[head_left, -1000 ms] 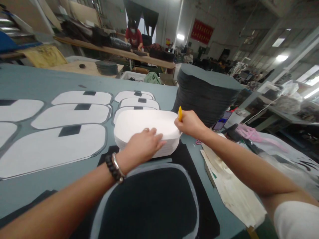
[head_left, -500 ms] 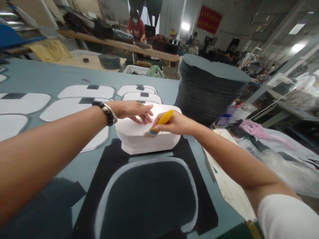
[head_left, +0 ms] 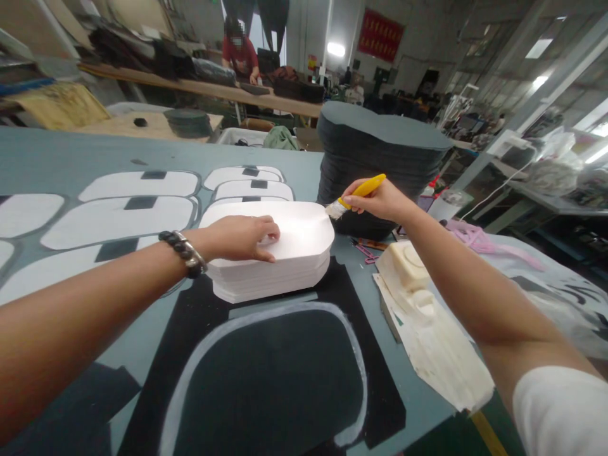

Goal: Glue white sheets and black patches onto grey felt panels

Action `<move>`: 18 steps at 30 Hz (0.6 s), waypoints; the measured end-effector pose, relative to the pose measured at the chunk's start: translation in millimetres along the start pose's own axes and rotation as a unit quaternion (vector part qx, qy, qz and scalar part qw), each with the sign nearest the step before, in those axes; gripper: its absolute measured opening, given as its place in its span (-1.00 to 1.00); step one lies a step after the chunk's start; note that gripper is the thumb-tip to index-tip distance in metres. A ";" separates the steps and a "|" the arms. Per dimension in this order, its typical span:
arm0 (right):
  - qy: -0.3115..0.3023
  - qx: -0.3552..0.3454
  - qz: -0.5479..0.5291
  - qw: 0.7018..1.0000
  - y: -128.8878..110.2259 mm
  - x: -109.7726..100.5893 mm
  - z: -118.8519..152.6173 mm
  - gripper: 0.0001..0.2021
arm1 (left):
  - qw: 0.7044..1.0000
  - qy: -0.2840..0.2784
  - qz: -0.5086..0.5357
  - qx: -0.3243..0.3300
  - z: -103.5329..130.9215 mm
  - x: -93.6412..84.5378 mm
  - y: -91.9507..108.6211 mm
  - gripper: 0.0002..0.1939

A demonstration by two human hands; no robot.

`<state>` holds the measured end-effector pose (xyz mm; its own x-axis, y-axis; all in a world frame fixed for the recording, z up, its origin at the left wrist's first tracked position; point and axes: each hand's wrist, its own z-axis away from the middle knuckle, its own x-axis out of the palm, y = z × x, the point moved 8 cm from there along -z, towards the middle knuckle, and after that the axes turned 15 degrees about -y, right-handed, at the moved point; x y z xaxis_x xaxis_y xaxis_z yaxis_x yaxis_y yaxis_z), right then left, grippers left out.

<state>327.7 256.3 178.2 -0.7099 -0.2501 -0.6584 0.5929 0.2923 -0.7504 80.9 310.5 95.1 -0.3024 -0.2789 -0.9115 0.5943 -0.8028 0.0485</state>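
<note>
My right hand point(head_left: 373, 201) grips a paintbrush point(head_left: 363, 190) with a yellow handle. The brush's pale bristles touch or nearly touch the right edge of a stack of white rounded sheets point(head_left: 304, 231). On top of that stack rests my left hand point(head_left: 247, 237), fingers bent and thumb apart, holding nothing that I can see. In front of the stack lies a black board point(head_left: 384, 392) around a dark panel point(head_left: 280, 373), which has a whitish band brushed along its rounded outline.
White rounded pieces with dark tabs point(head_left: 118, 218) lie at the left on the grey-green table point(head_left: 161, 149). A tall stack of dark sheets point(head_left: 370, 158) stands behind my right hand. Pink-handled scissors point(head_left: 365, 253) and a cream plastic container point(head_left: 408, 266) are to the right. A person point(head_left: 240, 54) works beyond.
My right hand has carried the brush rightward, from the front of the white stack to its right edge. My left hand has shifted left and lower on the stack. The view has turned slightly.
</note>
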 end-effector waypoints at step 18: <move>0.176 -0.071 0.136 0.972 8.0 85.3 20.7 -0.82 | 0.992 0.096 0.080 -0.015 20.3 4.5 9.0 -0.80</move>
<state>279.7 218.2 114.8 -0.6348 0.1780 -0.7519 0.7363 0.4346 -0.5187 69.8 291.3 99.7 -0.0566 -0.2934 -0.9543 0.6460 -0.7395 0.1890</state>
